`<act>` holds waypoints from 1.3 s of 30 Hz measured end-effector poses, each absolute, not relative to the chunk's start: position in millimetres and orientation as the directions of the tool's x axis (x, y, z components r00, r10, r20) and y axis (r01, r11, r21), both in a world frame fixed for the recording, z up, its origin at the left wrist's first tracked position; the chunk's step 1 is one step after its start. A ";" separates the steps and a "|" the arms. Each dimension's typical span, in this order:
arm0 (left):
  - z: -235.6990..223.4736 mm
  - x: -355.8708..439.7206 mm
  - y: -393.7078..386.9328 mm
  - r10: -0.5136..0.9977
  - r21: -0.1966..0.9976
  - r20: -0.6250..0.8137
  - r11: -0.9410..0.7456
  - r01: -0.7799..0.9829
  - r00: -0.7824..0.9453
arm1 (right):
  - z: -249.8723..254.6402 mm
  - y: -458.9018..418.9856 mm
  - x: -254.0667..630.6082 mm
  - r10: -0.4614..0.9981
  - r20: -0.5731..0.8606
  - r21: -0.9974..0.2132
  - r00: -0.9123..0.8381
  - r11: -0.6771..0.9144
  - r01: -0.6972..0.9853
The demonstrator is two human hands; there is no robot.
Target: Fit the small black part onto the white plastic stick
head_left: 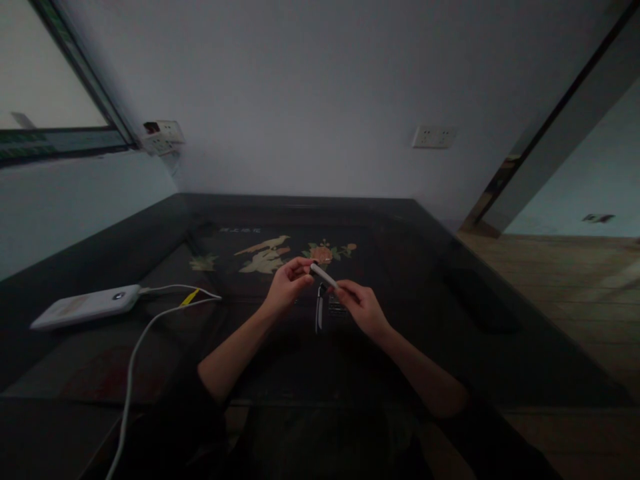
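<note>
Above the middle of the dark table, both my hands hold a slim, light-grey stick-like thing [325,275], tilted down to the right. My left hand [290,283] pinches its upper end, near a small dark part. The lower end is gripped between the thumb and fingers of my right hand [364,307]. Just below it, a narrow strap-like piece [319,315] with pale edges hangs or stands; I cannot tell whether it is joined to the stick. Beside that piece lies a small dark patterned thing [337,306], too dim to name.
A white power bank [90,307] lies on the left of the dark table [425,360], with a white cable [131,373] running off the near edge. A flat black object [480,301] rests at the right. The wall with sockets [434,137] stands behind.
</note>
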State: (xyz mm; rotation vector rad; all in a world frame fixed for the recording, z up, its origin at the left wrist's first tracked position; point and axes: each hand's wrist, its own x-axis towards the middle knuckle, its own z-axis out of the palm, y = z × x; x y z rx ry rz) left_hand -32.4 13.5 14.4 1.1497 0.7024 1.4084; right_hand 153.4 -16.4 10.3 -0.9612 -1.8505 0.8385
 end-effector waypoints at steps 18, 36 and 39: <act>13.3 -32.1 12.6 0.955 0.906 0.273 -0.215 -0.364 0.116 | 8.6 -15.2 155.6 0.796 0.468 -0.771 -0.383 0.580 0.263; 11.8 -33.7 14.4 0.950 0.921 0.283 -0.229 -0.315 0.135 | 8.9 -16.6 156.0 0.805 0.462 -0.763 -0.371 0.574 0.296; 10.9 -34.5 15.3 0.950 0.924 0.288 -0.242 -0.296 0.123 | 9.6 -16.0 155.3 0.815 0.461 -0.770 -0.351 0.564 0.298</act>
